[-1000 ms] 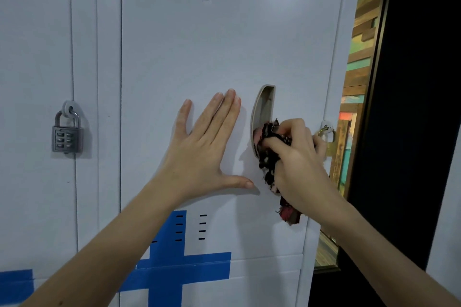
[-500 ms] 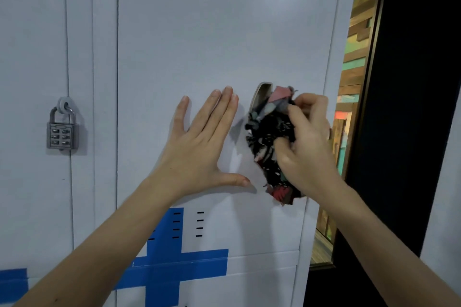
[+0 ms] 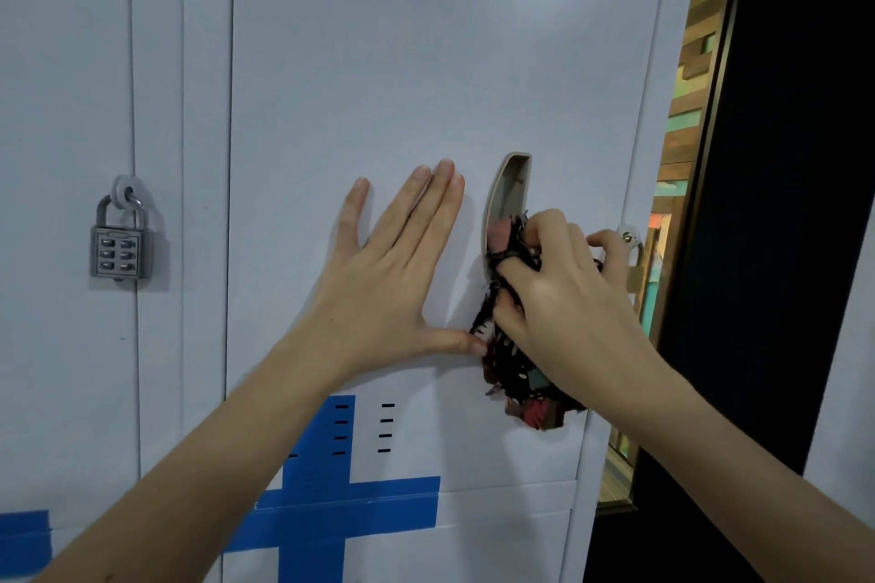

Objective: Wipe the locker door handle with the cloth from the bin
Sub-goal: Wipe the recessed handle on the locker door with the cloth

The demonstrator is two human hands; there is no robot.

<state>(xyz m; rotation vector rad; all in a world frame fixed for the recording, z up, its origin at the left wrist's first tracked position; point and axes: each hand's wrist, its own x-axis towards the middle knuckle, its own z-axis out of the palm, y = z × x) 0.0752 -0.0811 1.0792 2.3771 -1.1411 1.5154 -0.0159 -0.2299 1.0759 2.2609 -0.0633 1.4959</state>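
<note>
The white locker door point(image 3: 426, 76) fills the view, labelled PALMERA 0002. Its recessed grey handle point(image 3: 509, 189) stands upright at mid-right. My right hand point(image 3: 563, 303) is shut on a dark patterned cloth point(image 3: 521, 388) and presses it against the lower part of the handle; the cloth's frayed end hangs below the hand. My left hand point(image 3: 393, 270) lies flat on the door just left of the handle, fingers spread, thumb tip touching the cloth. The handle's lower half is hidden by cloth and hand.
A grey combination padlock point(image 3: 120, 241) hangs on the neighbouring locker at left. A brass padlock point(image 3: 637, 270) and hasp sit at the door's right edge behind my right hand. Blue tape point(image 3: 331, 507) crosses the lower door. A dark doorway frame point(image 3: 767, 204) stands to the right.
My right hand has carried the cloth up to the top of the handle and back down to its lower part. My left hand has stayed flat on the door.
</note>
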